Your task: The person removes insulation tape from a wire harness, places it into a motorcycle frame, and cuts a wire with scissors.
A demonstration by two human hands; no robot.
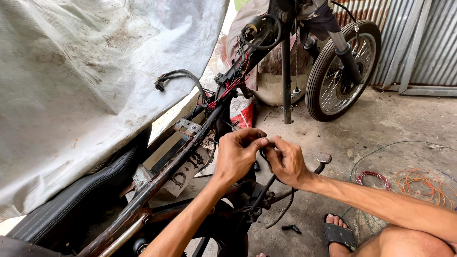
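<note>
Right now my left hand and right hand meet fingertip to fingertip, both pinching a thin dark wire just beside the rusty motorcycle frame.

Concrete floor, stained. Corrugated metal wall at rear right. White tarp hangs left. Daylight, even, no hard shadows.

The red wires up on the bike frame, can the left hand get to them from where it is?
Probably yes. The red wires lie along the frame above the left hand, with nothing between.
</note>
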